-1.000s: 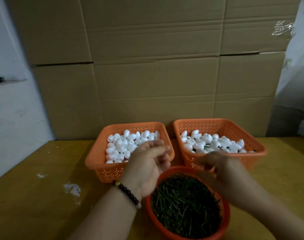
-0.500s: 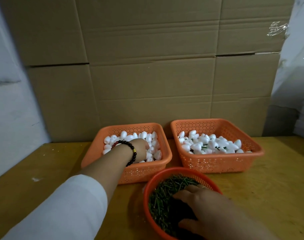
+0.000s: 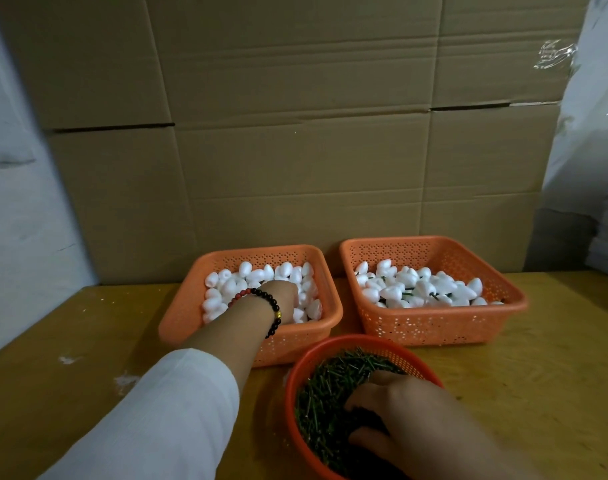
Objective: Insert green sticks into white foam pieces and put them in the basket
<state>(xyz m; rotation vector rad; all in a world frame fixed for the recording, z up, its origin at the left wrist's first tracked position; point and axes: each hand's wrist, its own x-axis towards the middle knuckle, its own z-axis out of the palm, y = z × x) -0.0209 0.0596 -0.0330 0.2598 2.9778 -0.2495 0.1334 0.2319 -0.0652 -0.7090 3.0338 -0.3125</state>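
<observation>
White foam pieces (image 3: 233,287) around buried left hand (image 3: 282,299), right hand (image 3: 404,407) in green sticks (image 3: 325,393), finger grip unclear

I see stacked cardboard boxes (image 3: 295,133) along the worktop (image 3: 555,375) far edge, white wall (image 3: 15,220) left, clear plastic wrap (image 3: 590,116) right.

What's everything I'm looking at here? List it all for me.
Left basket: one, orange, square, back left on table.
Plain foam pieces: many, white, in left basket.
Right basket: one, orange, square, back right.
Stuck foam pieces: many, white with green sticks, in right basket.
Round basket: one, orange-red, front centre.
Sticks: many, green, in round basket.
Table: one, yellow-brown wood.
Boxes: stacked, brown cardboard, behind table.
Bracelet: one, black and red beads, left wrist.
Left hand: in left basket.
Right hand: on sticks.
</observation>
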